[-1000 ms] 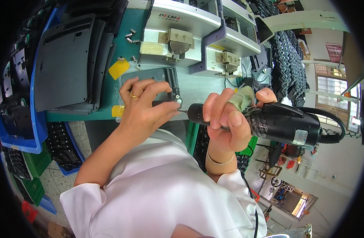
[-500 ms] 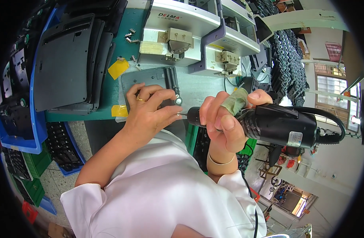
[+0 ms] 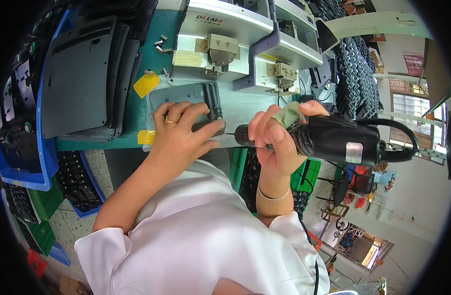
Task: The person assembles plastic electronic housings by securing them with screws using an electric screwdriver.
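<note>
My right hand (image 3: 276, 135) is wrapped round a black electric screwdriver (image 3: 328, 141), with a pale green wrapping at the fingers. The tool lies nearly level and its thin bit points left, close to my left fingertips. Fingers apart, my left hand (image 3: 178, 137) rests over the near part of a dark grey flat panel (image 3: 178, 93) on the bench. A black bar-like part (image 3: 212, 98) runs along the panel's right side, and my left index finger touches near its near end. What lies beneath that finger is hidden.
Two screw feeder machines (image 3: 223, 49) (image 3: 282, 73) stand at the back of the bench. Dark panels (image 3: 80, 78) are stacked at left beside a blue crate (image 3: 48, 162). Yellow paper pieces (image 3: 146, 86) and small metal parts (image 3: 161, 46) lie on the green mat. Behind the screwdriver a black cable (image 3: 407, 123) curves.
The screwdriver and my right hand have shifted slightly, its rear end up and to the left. My left fingers have moved, and the index finger now covers the small round metal piece seen before.
</note>
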